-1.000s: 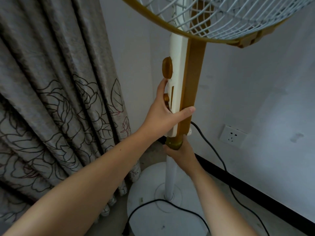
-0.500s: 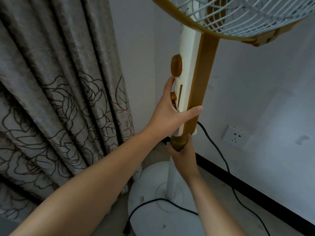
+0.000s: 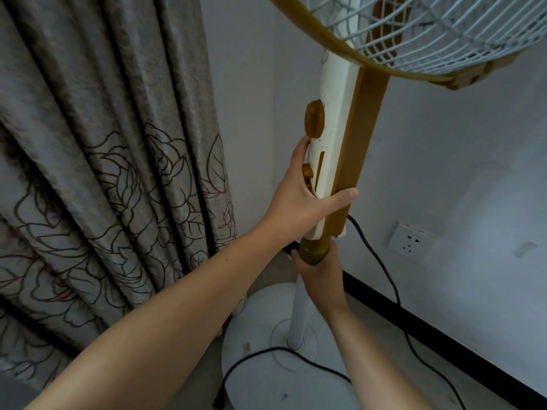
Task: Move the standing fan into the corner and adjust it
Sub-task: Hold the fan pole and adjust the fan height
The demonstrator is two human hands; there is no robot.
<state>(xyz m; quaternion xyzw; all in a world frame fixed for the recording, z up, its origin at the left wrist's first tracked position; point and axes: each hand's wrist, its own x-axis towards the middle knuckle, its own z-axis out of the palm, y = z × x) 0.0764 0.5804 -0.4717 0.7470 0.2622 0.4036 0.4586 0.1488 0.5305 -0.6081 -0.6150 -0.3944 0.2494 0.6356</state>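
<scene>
The standing fan stands in the room's corner, its white and amber control column (image 3: 340, 134) rising to a wire cage (image 3: 438, 34) at the top of the view. My left hand (image 3: 299, 199) is wrapped around the lower part of the column, thumb across its amber side. Just below, my right hand (image 3: 321, 273) grips the olive-brown height collar (image 3: 313, 251) where the white pole (image 3: 299, 315) enters. The pole runs down to a round white base (image 3: 266, 377) on the floor.
Grey flowered curtains (image 3: 103, 173) hang close on the left. A white wall with a socket (image 3: 411, 242) and a black skirting board (image 3: 429, 324) lies to the right. The fan's black cord (image 3: 381, 270) trails down the wall and loops over the base, its plug (image 3: 219, 402) loose.
The column and cage have shifted right and slightly up in view, tilting a bit more. Both hands keep the same grips.
</scene>
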